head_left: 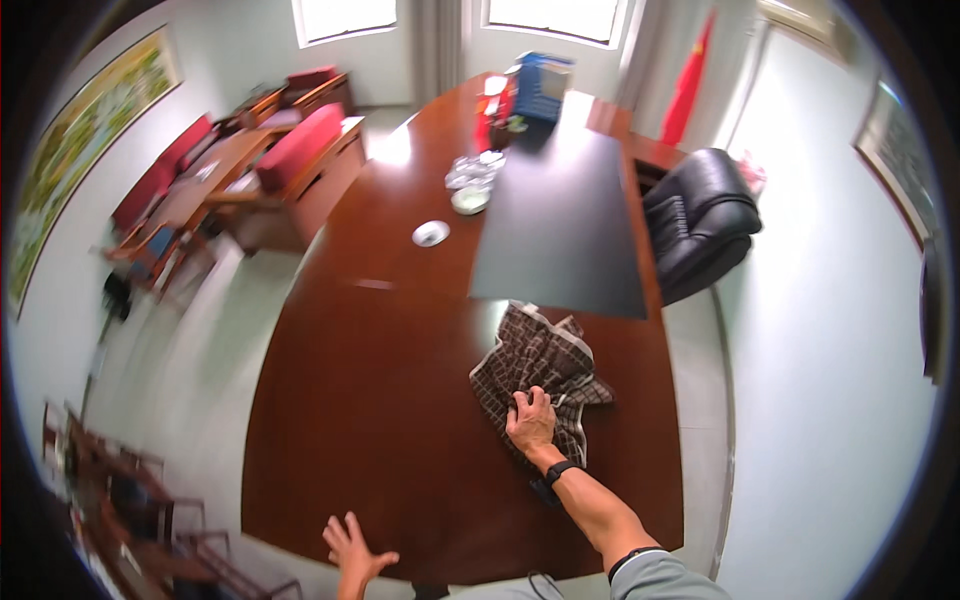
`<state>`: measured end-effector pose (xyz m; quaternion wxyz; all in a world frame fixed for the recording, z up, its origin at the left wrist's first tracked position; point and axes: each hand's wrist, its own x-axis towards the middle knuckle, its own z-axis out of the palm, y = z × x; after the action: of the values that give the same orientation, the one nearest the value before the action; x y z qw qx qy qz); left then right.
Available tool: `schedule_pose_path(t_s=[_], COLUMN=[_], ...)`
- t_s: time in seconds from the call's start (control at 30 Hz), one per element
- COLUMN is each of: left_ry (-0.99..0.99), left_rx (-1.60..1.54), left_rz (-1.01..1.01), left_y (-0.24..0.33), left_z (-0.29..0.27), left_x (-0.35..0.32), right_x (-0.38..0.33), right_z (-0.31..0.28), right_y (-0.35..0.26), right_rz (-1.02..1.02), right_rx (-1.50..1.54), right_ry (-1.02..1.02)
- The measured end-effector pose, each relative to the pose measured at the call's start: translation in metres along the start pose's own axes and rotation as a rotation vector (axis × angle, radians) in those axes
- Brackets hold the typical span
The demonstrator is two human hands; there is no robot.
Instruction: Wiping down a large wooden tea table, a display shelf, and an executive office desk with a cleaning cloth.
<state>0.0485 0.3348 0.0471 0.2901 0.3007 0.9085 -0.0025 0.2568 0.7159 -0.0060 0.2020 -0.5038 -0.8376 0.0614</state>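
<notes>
A brown cloth (545,350) with a pale check pattern and a light border lies crumpled on the polished dark-red wooden table (380,400). My right hand (532,420) presses down on it with curled fingers, gripping a bunched part. A dark band circles that wrist. At the near left edge of the table, my left hand (355,553) is open, its fingers spread, holding nothing. Just beyond the cloth lies a large black desk mat (560,220).
Left of the mat are a small white dish (431,234), a pale round bowl (470,200) and clear glassware (468,172). A blue box (545,85) stands at the far end. A black leather chair (700,220) is at the right side; red-cushioned armchairs (300,150) stand left.
</notes>
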Motion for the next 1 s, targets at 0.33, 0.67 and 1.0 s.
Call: schedule_pose_path(t_s=[0.33, 0.67, 1.0], left_ry=[0.395, 0.324, 0.228], left_rx=[-0.319, -0.496, -0.509], left_rz=[0.204, -0.052, -0.014], left_y=[-0.101, -0.252, -0.329], left_z=[0.035, 0.084, 0.064], left_x=[-0.05, -0.111, -0.082], right_x=[-0.144, -0.165, -0.055], right_z=[-0.006, 0.046, 0.074], right_y=[-0.205, -0.376, -0.31], right_rz=[-0.877, -1.419, -0.54], right_rx=[0.432, 0.477, 0.021], right_ry=[-0.347, -0.578, -0.007])
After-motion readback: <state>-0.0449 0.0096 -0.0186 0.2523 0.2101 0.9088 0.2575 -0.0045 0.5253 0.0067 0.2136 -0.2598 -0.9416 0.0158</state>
